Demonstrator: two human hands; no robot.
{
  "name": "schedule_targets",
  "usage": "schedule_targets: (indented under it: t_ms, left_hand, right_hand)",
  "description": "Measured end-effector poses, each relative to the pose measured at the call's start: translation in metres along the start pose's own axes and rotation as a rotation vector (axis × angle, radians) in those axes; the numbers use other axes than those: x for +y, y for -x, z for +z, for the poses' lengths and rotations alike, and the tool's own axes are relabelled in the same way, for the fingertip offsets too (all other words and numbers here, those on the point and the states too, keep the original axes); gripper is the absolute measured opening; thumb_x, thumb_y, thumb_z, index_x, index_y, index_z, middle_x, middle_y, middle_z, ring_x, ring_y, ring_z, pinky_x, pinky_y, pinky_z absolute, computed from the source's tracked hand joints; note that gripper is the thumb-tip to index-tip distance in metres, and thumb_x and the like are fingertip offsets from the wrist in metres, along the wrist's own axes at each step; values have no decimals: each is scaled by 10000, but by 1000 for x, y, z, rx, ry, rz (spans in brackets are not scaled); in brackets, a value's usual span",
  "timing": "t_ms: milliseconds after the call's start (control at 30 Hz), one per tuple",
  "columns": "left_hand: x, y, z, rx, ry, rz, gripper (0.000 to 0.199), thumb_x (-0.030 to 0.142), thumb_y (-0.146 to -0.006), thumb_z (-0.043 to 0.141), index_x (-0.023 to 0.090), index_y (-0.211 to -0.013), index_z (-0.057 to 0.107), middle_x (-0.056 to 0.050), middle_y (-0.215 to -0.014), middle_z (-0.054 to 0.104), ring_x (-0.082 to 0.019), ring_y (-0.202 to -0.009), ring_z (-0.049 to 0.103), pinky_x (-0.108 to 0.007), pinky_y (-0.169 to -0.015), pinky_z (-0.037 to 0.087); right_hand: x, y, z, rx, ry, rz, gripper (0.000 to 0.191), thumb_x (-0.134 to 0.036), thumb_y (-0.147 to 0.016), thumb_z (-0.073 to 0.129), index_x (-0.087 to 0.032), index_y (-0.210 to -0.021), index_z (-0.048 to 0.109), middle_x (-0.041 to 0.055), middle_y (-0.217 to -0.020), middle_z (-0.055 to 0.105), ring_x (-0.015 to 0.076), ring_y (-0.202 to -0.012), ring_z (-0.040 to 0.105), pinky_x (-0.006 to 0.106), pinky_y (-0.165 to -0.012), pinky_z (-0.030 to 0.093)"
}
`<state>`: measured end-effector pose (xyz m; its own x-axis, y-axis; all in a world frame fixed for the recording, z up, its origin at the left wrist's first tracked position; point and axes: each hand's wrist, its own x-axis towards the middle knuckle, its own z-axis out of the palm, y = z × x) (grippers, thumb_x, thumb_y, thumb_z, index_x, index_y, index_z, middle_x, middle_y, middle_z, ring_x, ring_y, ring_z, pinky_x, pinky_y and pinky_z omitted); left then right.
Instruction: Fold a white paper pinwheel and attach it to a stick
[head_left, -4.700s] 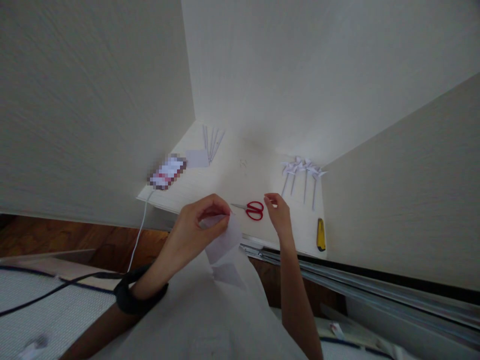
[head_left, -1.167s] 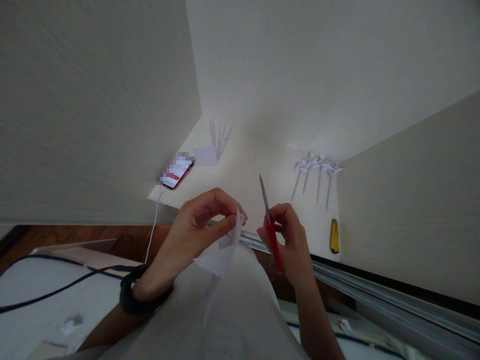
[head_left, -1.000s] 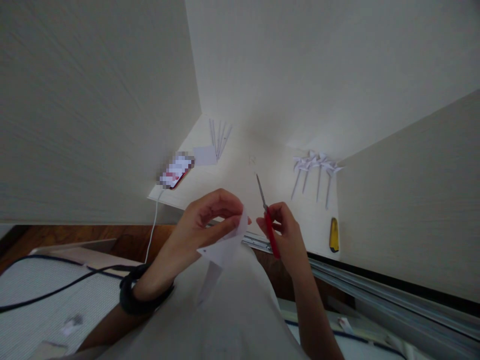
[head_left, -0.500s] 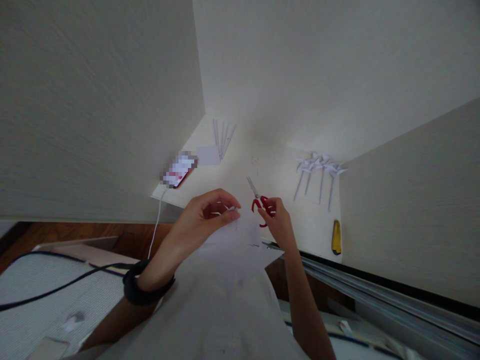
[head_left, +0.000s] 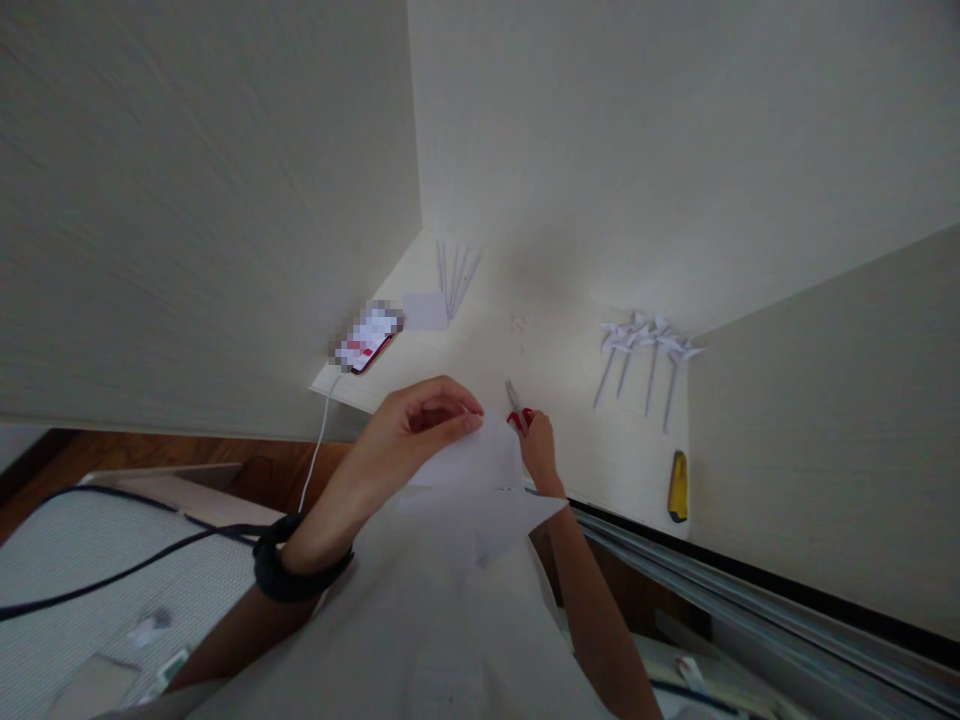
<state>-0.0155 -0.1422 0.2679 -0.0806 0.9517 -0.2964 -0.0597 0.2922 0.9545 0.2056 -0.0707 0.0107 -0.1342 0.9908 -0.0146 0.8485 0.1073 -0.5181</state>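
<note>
Between its thumb and fingertips my left hand (head_left: 427,425) pinches the upper edge of a white paper sheet (head_left: 487,460), which hangs in front of my body. Just right of the paper, my right hand (head_left: 538,445) is closed on the red handles of a pair of scissors (head_left: 517,408). The blades point up and away from me, and whether they are parted is too small to tell. Several white paper pinwheels (head_left: 649,335) on sticks lie side by side at the right of the white table (head_left: 570,370).
At the back left lie several thin white sticks (head_left: 455,275) and a white paper square (head_left: 424,311). A phone (head_left: 367,338) with a white cable is at the left edge. A yellow-and-black cutter (head_left: 678,487) lies at the right. Pale walls surround the table.
My right hand has moved slightly left and down, and the scissors now point more steeply upward beside the paper. My left hand keeps its pinch. The view has shifted slightly.
</note>
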Motion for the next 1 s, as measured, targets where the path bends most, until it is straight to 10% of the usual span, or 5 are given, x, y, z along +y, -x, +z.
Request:
schedule_targets:
  t_ms: [333, 733, 1000]
  left_hand:
    - [-15, -8, 3, 9, -5, -15, 147, 301, -788, 598, 187, -880, 595, 61, -622, 513, -47, -471, 401, -153, -434, 282]
    - [-201, -95, -15, 74, -765, 21, 153, 243, -831, 484, 162, -869, 609, -30, -771, 643, -151, -737, 572, -238, -721, 427]
    - [-240, -103, -22, 116, -1059, -28, 238, 288, -898, 424, 174, -1033, 584, -63, -889, 673, -184, -816, 607, -239, -691, 388]
  right_hand:
    - [0, 6, 13, 55, 90, -34, 310, -193, -847, 466, -100, -1139, 511, 194, -1162, 515, 267, -1081, 459, 428, -932, 385]
    - [21, 20, 21, 103, 32, -100, 462, -123, -831, 399, -136, -1289, 458, 167, -1281, 496, 234, -1218, 406, 448, -1008, 363]
    - [30, 21, 26, 116, 11, -91, 478, -159, -826, 420, -147, -1303, 450, 147, -1294, 499, 237, -1216, 399, 449, -1031, 321]
